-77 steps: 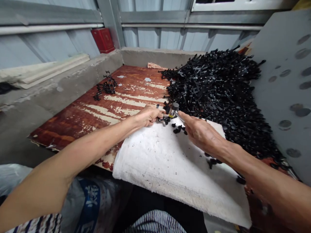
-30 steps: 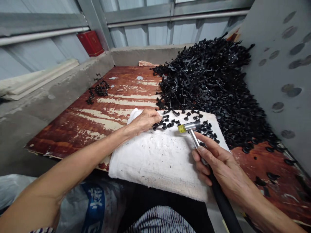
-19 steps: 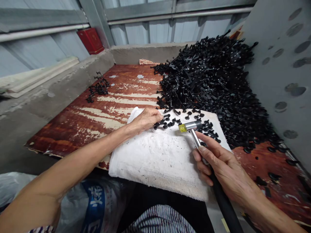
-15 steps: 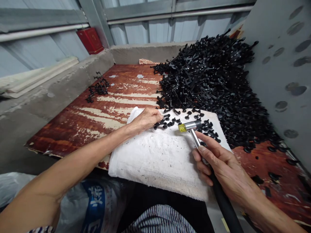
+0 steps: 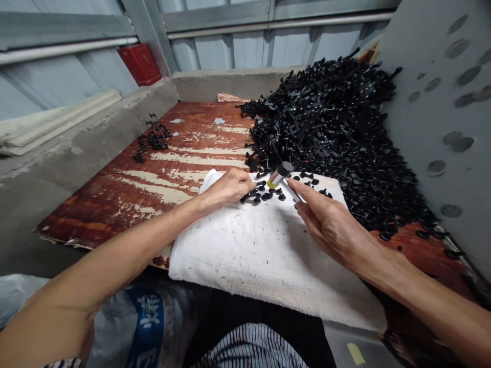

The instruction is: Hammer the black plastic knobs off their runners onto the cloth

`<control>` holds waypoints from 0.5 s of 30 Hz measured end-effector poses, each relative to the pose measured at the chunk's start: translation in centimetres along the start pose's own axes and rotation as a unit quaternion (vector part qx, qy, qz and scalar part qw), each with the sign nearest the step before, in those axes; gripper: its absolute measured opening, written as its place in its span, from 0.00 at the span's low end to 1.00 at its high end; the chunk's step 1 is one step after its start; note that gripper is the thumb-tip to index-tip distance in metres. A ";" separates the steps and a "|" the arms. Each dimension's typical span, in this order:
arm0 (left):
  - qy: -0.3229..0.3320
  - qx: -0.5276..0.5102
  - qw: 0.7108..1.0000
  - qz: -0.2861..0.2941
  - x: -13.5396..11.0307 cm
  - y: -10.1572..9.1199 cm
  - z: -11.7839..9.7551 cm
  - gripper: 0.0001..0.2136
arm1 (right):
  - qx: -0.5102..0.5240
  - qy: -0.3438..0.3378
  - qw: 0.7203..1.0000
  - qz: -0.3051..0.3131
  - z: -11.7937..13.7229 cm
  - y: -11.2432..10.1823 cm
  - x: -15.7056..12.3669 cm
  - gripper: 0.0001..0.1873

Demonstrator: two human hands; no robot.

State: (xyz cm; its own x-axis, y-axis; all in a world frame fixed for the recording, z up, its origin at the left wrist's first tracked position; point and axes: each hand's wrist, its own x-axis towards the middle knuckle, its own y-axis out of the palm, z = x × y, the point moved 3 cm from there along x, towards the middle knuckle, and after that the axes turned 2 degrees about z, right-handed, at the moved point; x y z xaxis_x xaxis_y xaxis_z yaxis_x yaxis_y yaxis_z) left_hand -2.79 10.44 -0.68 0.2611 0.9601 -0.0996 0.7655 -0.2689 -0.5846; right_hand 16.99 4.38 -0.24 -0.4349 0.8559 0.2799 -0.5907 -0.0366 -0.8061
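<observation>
While the head view looks down along both forearms, the left hand [image 5: 229, 186] lies knuckles up on the far left corner of a white pad [image 5: 261, 260], its fingers curled shut with the tips pinching the near end of a branched black piece [image 5: 250, 194], which lies flat on the pad and runs away from those fingertips toward the right. Just past the end of that piece, the right hand [image 5: 330, 225] is closed around a small hammer [image 5: 281, 175]; the forefinger lies straight along the metal shaft and the other fingers are folded under it, so the rest of the handle is hidden. The hammer's head, dark on top and yellow at its lower face, sits tilted just beyond the right forefinger's tip and just right of the left fingertips, over loose black bits [image 5: 268, 194] scattered on the pad; whether it touches them cannot be told. Beyond both sets of fingers and to the right rises a big pile of black parts [image 5: 337, 128], spilling onto the pad's far edge. Left of the left fingers stretches a worn red wooden board [image 5: 153, 174], with a small cluster of black parts [image 5: 150, 139] well apart from them and a red box [image 5: 138, 64] further off on the ledge. A grey panel [image 5: 433, 102] stands right of the pile.
</observation>
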 end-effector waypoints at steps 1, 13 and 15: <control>-0.004 0.003 1.000 -0.002 0.0 0.0 0.0 0.13 | -0.029 -0.019 0.999 -0.001 0.0 -0.1 0.6 0.28; 0.000 -0.026 1.000 0.005 0.3 0.1 0.9 0.13 | -0.096 -0.067 0.990 -0.072 0.8 -0.1 2.1 0.31; 0.002 -0.036 0.999 0.012 0.3 0.2 1.0 0.12 | -0.101 -0.062 0.988 -0.102 1.2 -0.7 2.1 0.31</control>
State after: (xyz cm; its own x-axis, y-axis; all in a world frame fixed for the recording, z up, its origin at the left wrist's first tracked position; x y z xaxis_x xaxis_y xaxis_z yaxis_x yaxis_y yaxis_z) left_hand -3.16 10.73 -1.65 0.2821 0.9531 -0.1099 0.7996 -0.2969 -0.5220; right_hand 15.62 5.59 1.55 -0.4089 0.7646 0.4982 -0.5327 0.2433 -0.8106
